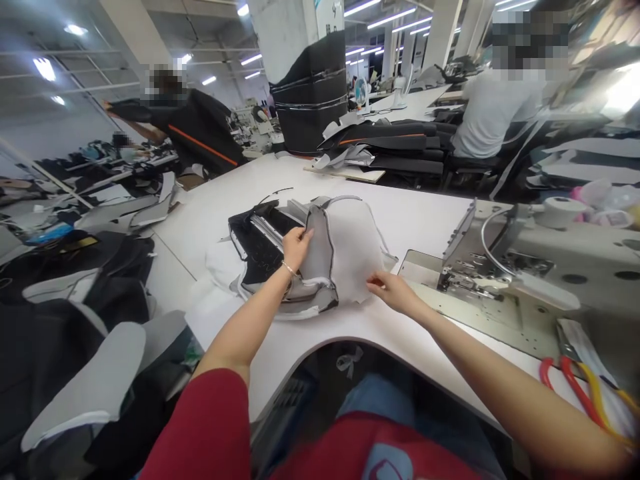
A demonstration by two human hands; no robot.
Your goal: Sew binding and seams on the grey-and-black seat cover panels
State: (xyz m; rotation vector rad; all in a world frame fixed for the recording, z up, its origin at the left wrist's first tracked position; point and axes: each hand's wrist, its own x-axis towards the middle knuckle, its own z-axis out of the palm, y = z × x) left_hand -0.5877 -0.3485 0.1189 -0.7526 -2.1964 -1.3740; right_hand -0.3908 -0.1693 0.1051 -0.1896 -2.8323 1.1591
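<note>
"Since the head view is all we have, where does the work lie?"

"On the white table, right in front of the person: a sewn fabric piece with black, grey and white parts, folded over itself, its dark seam edges showing."

"And the left hand?"

"It reaches across the black part and pinches the edge of the upright grey panel between thumb and fingers. There's a thin bracelet at the wrist."

"What about the right hand?"

"Fingers curled, tips drawn together at the near right edge of the white panel. Whether they grip it, I can't tell."

"What stands beside it?"

"A sewing machine, farther right, with scissors at the lower right corner, handles red and yellow."

"And to the left?"

"Loose grey panels heaped with dark fabric, just off the table's edge."

"Anyone else about?"

"Two people in the background. One, at the left, holds up a dark sheet with an orange stripe; another, in a white top, is at the right, near a stack of black pieces."
</note>
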